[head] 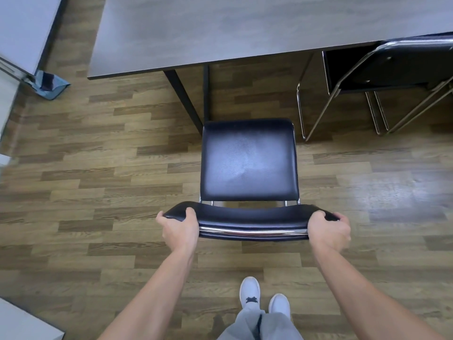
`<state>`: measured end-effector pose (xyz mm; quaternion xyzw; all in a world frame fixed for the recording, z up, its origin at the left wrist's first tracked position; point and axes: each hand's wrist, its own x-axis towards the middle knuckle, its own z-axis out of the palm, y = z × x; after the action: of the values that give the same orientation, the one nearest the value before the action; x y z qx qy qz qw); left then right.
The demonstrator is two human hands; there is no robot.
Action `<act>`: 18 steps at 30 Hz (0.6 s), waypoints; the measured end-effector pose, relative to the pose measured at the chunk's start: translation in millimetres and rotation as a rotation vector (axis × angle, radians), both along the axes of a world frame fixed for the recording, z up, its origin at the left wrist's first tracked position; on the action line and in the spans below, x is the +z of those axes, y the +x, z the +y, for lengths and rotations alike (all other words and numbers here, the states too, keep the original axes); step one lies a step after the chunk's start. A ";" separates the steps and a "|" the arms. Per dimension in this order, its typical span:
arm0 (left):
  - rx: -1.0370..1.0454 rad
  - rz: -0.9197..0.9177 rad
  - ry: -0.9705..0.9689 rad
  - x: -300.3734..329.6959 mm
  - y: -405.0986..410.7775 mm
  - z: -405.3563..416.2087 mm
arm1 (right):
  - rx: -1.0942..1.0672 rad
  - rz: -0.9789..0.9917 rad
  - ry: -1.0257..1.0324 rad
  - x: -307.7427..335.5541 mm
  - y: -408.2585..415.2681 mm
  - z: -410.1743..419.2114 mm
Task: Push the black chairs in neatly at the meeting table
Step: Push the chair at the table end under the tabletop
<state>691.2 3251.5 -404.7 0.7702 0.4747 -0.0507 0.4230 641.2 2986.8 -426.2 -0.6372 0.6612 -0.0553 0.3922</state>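
A black padded chair [248, 160] with a chrome frame stands on the wooden floor, facing the grey meeting table [220, 30]. Its seat front lies a short way out from the table's near edge, close to a black table leg [186, 96]. My left hand [180, 228] grips the left end of the chair's backrest. My right hand [328, 229] grips the right end. A second black chair [397, 65] stands at the far right, its seat partly under the table.
A blue-grey flat mop head [50, 85] lies on the floor at the far left, beside a pale wall or cabinet [22, 28]. A light grey surface corner [22, 322] sits at the bottom left. My feet in white shoes [264, 298] stand behind the chair.
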 end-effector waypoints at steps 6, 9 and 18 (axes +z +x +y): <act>-0.011 0.017 0.026 -3.7 27.7 -12.2 | 0.041 -0.007 -0.022 -5.2 29.9 -17.3; -0.004 0.031 0.053 -6.3 46.3 -17.6 | 0.035 -0.004 -0.011 -6.5 51.6 -23.4; 0.040 0.032 -0.018 1.0 102.7 -45.5 | 0.072 -0.052 0.026 -2.6 117.2 -48.9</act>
<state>793.9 3206.0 -403.7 0.7558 0.4962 -0.0586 0.4233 758.4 2937.9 -428.8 -0.6540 0.6279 -0.0491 0.4190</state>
